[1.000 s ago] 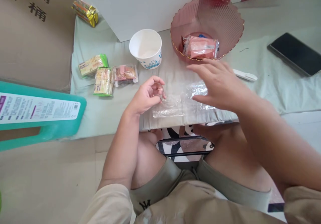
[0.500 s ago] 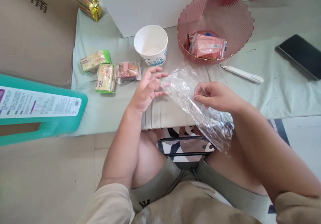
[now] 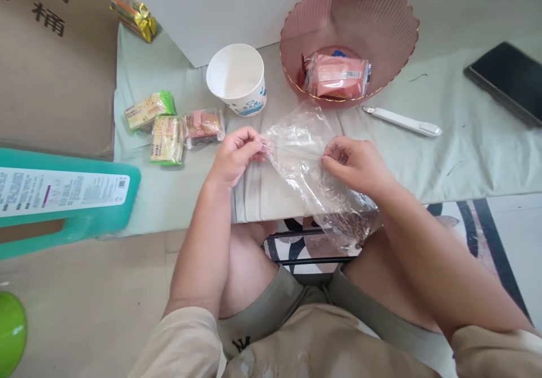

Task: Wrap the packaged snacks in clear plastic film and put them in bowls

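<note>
A clear plastic bag (image 3: 302,163) is held up between both hands over the front edge of a pale green cloth (image 3: 466,140). My left hand (image 3: 234,155) pinches the bag's left edge with closed fingers. My right hand (image 3: 359,164) grips the bag's right side, fingers curled shut. The bag's lower end hangs down toward my knees. Just behind the hands stand a white paper cup (image 3: 236,78) and a pink ribbed bowl (image 3: 381,22) holding a pink snack packet (image 3: 336,75).
Three small snack packets (image 3: 169,132) lie left of the cup, a gold-wrapped one (image 3: 133,16) farther back. A white cutter (image 3: 402,121) and a black phone (image 3: 506,81) lie to the right. A teal stool (image 3: 63,194) and a cardboard box (image 3: 51,56) stand at left.
The bag lay flat on the cloth; my right hand lifted it, and my left hand, open half a second ago, has now closed on its left edge.
</note>
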`<move>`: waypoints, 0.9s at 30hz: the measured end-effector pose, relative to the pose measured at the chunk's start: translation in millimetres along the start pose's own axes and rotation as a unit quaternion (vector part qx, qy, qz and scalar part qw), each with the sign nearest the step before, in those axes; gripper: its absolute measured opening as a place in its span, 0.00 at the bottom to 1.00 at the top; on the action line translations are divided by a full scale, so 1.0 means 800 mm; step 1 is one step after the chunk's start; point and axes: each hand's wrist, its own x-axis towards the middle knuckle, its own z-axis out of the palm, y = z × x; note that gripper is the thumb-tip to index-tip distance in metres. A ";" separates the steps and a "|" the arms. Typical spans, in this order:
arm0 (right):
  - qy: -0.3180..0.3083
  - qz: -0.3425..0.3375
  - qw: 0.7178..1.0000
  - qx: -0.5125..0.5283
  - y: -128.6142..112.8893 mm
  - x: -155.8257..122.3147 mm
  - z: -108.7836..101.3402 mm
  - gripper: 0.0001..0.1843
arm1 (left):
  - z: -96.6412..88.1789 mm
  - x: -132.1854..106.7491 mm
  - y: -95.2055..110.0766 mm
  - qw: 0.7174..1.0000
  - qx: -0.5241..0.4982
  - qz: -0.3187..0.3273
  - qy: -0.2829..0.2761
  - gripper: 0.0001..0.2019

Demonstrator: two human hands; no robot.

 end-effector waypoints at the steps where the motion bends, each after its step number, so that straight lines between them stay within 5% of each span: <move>1: 0.000 0.000 1.000 0.007 0.000 0.000 0.000 0.05 | -0.001 0.001 0.001 1.000 -0.004 -0.004 0.011 0.16; 5: 0.010 0.003 0.999 0.042 -0.004 0.005 0.003 0.06 | 0.010 0.001 0.005 0.997 -0.054 -0.030 0.047 0.21; 9: 0.029 0.002 0.996 0.090 -0.010 0.011 0.011 0.08 | 0.039 -0.003 0.000 0.987 -0.138 -0.076 -0.021 0.31; 12: 0.034 0.024 0.988 0.151 -0.006 0.012 0.016 0.10 | 0.052 -0.002 -0.008 0.994 -0.073 -0.077 -0.021 0.23; 16: -0.023 0.018 0.972 0.231 0.004 0.011 0.020 0.19 | 0.048 0.000 -0.012 0.999 0.027 0.029 0.030 0.10; 19: -0.039 0.016 0.970 0.237 0.005 0.013 0.022 0.16 | 0.041 -0.005 -0.009 0.998 -0.001 0.055 -0.024 0.21; 22: 0.010 0.027 0.971 0.236 0.000 0.016 0.024 0.09 | 0.040 -0.008 -0.008 0.997 0.001 0.012 -0.077 0.34; 27: 0.050 0.010 0.963 0.264 0.000 0.019 0.026 0.02 | 0.041 -0.002 -0.016 0.998 0.026 0.050 0.006 0.09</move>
